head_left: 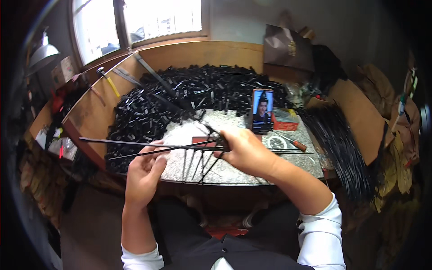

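Observation:
A cluster of thin black rods (180,146), which looks like part of an umbrella frame, is held over the worktop. My right hand (245,150) is closed around the end where the rods meet; its grip hides the joint. Two long rods run left from there, and several shorter ones hang down or slant below. My left hand (146,168) has its thumb and fingers curled around the long rods partway along. Behind the rods, a small reddish block (203,141) lies on the speckled worktop (175,173).
A large heap of small black parts (202,85) curves along the back and left. A propped phone (262,110) stands by a red box (285,120). A screwdriver (297,144) and a white ring (276,142) lie at right. Long black rods (337,144) spill over the right edge.

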Action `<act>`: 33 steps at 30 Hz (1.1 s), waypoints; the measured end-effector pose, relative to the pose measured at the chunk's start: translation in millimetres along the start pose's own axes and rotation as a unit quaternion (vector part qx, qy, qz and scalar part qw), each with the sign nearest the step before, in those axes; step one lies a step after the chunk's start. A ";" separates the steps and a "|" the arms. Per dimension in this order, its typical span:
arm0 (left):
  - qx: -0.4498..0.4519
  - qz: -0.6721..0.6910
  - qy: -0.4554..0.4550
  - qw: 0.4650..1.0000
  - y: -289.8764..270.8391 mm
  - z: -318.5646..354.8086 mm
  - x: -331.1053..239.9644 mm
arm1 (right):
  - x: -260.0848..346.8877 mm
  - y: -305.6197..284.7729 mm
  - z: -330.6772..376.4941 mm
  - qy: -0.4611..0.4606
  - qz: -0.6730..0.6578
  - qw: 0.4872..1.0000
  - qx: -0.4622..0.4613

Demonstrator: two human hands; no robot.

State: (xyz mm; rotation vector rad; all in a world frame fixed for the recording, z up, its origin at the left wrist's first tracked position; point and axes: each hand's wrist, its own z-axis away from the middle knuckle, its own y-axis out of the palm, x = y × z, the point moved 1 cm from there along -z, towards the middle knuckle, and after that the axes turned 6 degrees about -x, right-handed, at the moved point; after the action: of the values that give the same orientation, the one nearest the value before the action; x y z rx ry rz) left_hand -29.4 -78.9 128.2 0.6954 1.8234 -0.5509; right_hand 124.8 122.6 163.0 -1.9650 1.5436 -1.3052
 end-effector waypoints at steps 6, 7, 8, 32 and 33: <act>0.089 0.179 0.101 0.974 13.7 -14.7 16.5 | 9.6 -9.5 -5.5 0.109 -0.088 0.984 0.110; 0.098 0.229 0.091 0.964 14.8 -13.3 22.7 | 9.7 -8.9 -5.3 0.097 -0.088 0.985 0.115; 0.088 0.301 0.081 0.946 18.7 -11.3 27.0 | 12.2 -10.6 -6.4 0.107 -0.093 0.981 0.135; 0.198 0.318 0.135 0.917 34.9 -15.7 -10.4 | 8.2 -9.0 -6.5 0.180 -0.211 0.934 0.224; 0.217 0.292 0.128 0.923 39.7 -13.8 -11.9 | 5.8 -6.1 -5.3 0.145 -0.194 0.948 0.208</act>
State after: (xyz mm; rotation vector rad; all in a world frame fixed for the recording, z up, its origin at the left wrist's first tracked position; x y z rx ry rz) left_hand -8.2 -43.4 142.2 1.6121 1.6169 -0.4734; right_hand 124.2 121.1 172.8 -1.9109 0.8918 -1.9672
